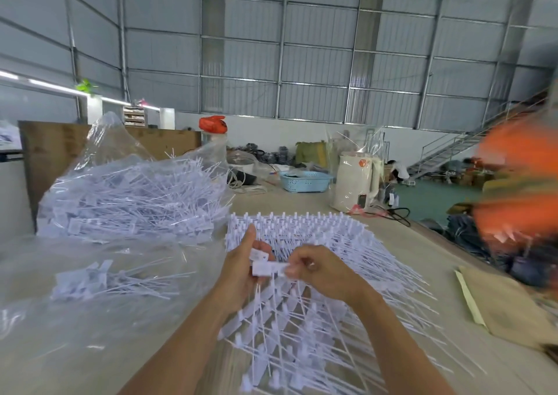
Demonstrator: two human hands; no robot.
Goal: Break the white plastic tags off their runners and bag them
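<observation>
Head view: my two bare hands meet over the middle of the pale wooden counter (302,204).
Left grip: my left hand (241,269) has its fingers curled round a small white plastic tag (265,267), thumb raised.
Right grip: my right hand (314,269) pinches the same tag's other end between thumb and fingertips.
Tag stock: a fan of white plastic tags on thin runners (302,319) lies on the counter under both hands, reaching toward the near edge.
Bagged tags: a clear plastic bag heaped with loose white tags (129,195) stands toward the far left corner; a flatter clear bag (99,279) with fewer tags lies by the left edge.
Far edge: a cream electric kettle (356,183) and a light blue plastic basket (305,180).
</observation>
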